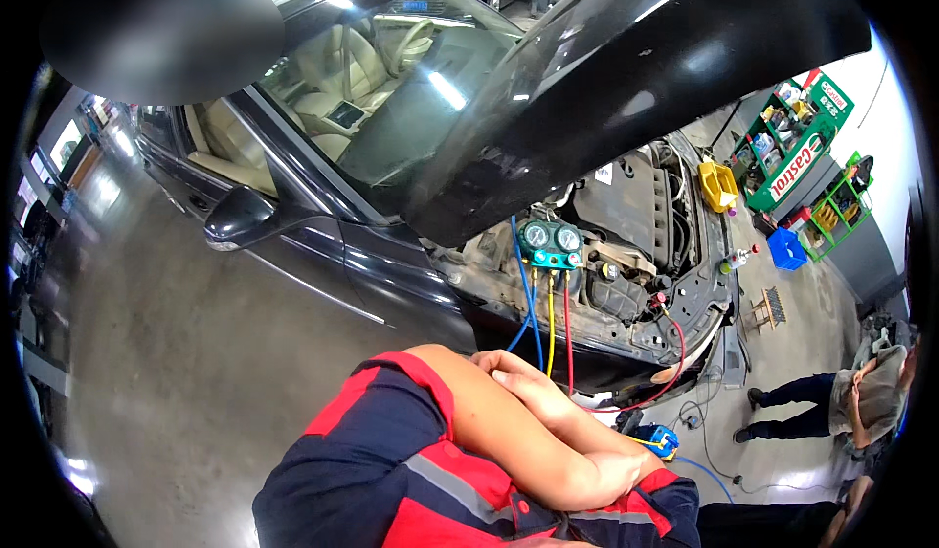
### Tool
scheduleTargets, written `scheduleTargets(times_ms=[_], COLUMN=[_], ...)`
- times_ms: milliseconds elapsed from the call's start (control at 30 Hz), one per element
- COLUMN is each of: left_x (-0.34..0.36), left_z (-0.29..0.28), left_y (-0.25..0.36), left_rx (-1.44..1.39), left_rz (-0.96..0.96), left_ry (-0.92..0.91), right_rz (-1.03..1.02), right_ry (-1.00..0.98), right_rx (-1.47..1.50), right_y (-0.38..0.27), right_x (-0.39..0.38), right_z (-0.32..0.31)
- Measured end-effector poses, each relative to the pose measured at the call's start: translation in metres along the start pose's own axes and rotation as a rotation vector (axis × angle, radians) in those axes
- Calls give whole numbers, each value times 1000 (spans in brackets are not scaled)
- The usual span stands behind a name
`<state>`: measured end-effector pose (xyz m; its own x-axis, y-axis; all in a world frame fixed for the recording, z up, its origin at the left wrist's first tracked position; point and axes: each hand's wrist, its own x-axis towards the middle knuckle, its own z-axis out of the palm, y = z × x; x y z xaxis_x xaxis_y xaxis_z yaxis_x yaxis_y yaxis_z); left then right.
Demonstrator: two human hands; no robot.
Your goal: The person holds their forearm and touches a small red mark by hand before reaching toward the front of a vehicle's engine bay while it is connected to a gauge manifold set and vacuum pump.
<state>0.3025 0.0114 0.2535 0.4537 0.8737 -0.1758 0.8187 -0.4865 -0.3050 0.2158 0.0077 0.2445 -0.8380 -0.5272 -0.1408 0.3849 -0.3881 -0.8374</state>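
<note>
My arms are folded across my front, below the sleeves of a navy and red work suit. My right hand (511,372) lies against my left arm, its fingers bent around it and partly hidden. Near the right sleeve, my left hand (618,472) rests on my right arm; its fingers cannot be made out. Neither hand touches a tool. Beyond them, a manifold gauge set (552,243) with two dials hangs at the engine bay's edge. From it run a blue hose (529,299), a yellow hose (551,328) and a red hose (569,338).
A dark car (362,264) stands ahead, its raised hood (636,69) over the engine (626,206). A yellow container (718,187) sits at its front. On the floor are a blue machine (661,441), cables and a blue crate (785,249). Another person (866,392) stands at right.
</note>
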Motion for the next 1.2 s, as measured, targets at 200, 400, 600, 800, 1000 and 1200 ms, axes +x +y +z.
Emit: scheduleTargets(times_ms=[200, 400, 600, 800, 1000, 1200], left_x=[-50, -44, -40, -18, -3, 19], left_z=[16, 21, 22, -11, -23, -5], left_y=[-14, -18, -20, -28, -36, -28], left_rx=[-59, -124, -160, -83, -176, -161], left_rz=[-211, -293, -420, -451, -448, -606], left_ry=[259, 272, 315, 56, -81, 33], right_rz=[39, 200, 78, 300, 263, 303], right_ry=[-462, -144, -571, -374, -479, -777], right_rx=[50, 131, -93, 9, 44, -18], right_y=[-19, -6, -22, -13, -30, -9], right_x=[-20, 42, 12, 14, -30, -21], right_z=[-29, 7, -40, -25, -13, -58])
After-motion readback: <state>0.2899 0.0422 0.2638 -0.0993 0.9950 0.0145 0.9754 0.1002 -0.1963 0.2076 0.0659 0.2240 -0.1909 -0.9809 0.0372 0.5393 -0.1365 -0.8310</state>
